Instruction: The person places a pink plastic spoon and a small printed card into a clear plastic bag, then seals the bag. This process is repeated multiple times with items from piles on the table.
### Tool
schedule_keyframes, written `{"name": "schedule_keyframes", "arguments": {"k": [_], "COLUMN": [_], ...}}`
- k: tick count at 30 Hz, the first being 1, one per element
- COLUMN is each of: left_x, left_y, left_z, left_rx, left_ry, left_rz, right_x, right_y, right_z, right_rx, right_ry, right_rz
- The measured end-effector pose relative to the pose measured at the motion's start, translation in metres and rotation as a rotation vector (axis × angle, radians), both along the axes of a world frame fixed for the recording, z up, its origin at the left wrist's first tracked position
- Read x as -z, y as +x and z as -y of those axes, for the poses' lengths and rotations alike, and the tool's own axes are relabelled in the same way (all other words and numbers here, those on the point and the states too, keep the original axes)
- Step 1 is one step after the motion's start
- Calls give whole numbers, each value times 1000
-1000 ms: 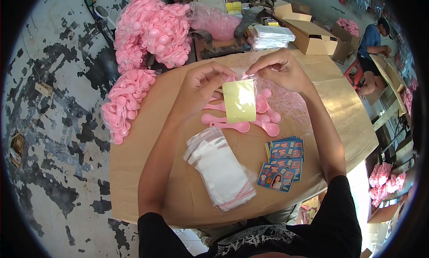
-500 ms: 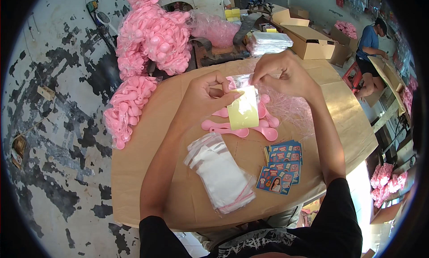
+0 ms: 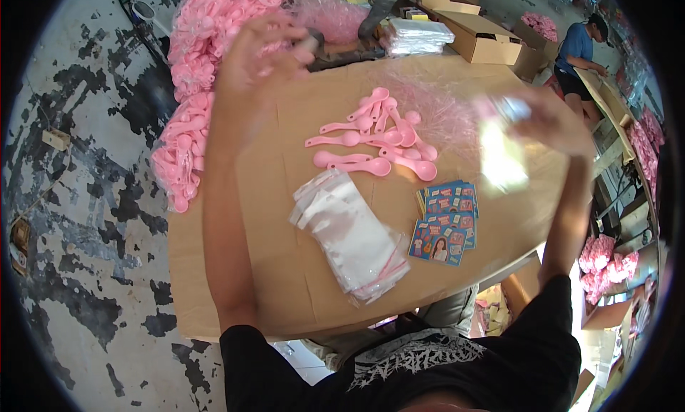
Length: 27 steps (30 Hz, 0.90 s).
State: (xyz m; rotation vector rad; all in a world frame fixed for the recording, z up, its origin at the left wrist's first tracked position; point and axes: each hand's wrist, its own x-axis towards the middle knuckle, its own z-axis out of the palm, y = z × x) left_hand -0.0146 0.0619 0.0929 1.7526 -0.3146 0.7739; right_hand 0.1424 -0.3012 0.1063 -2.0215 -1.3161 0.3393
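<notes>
My right hand (image 3: 553,123), smeared by motion, holds a small clear plastic bag with a pale yellow card (image 3: 504,159) in it, out over the right side of the table. My left hand (image 3: 267,55) is raised at the upper left, in front of the bagged pink spoons; it is blurred, but its fingers look apart with nothing between them. Several loose pink measuring spoons (image 3: 407,132) lie in a heap mid-table. Nearer me is a stack of clear plastic bags (image 3: 349,234), and beside it a fanned pile of blue printed cards (image 3: 444,226).
Brown paper covers the table (image 3: 264,269). Large bags of pink spoons (image 3: 189,62) line its far left edge. Crumpled clear-pink plastic (image 3: 435,102) lies beyond the heap. Wrapped clear packs (image 3: 417,37) and a cardboard box (image 3: 481,37) stand behind. Another person (image 3: 574,52) sits at the far right.
My hands have parted: the left let go of the bag and swung to the upper left, while the right carried the bag with the yellow card rightward. The spoon heap is now uncovered.
</notes>
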Motion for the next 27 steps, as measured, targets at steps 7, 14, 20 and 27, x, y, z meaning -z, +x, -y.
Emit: {"name": "schedule_keyframes", "arguments": {"k": [7, 14, 20, 27], "left_x": [-22, 38, 120, 136], "left_y": [-26, -51, -77, -77], "left_z": [22, 66, 56, 57], "left_rx": [-105, -121, -108, 18], "left_ry": [155, 665, 690, 868], "left_rz": [110, -201, -128, 39], "right_x": [2, 82, 121, 132], "right_y": [-59, -86, -97, -83], "right_z": [105, -56, -103, -95], "right_rx": [331, -169, -226, -278], "right_ry": [-366, -160, -244, -147], "right_rz": [25, 268, 189, -38]}}
